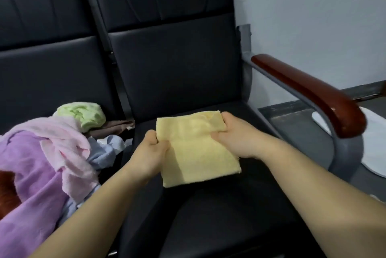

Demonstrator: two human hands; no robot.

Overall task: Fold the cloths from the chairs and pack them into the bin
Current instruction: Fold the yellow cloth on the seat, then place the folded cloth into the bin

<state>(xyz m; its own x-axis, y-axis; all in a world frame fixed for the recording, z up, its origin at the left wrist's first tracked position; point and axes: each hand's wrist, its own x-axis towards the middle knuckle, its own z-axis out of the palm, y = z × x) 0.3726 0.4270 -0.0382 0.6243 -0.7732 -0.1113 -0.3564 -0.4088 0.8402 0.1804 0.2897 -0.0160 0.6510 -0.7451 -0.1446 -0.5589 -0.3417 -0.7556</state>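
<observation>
Gripping yellow cloth between left hand; right hand.

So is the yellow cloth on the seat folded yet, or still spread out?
Folded, at least partly. The yellow cloth shows a doubled layer with a stacked lower edge, and the left hand and right hand grip its sides on the chair seat.

Dim, soft indoor light, faint shadows, overall blur, wide-angle bending at edges

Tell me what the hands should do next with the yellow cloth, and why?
Probably fold its far end toward the near edge. The left hand and right hand both pinch the yellow cloth near its far end, and it lies flat on the seat.
</observation>
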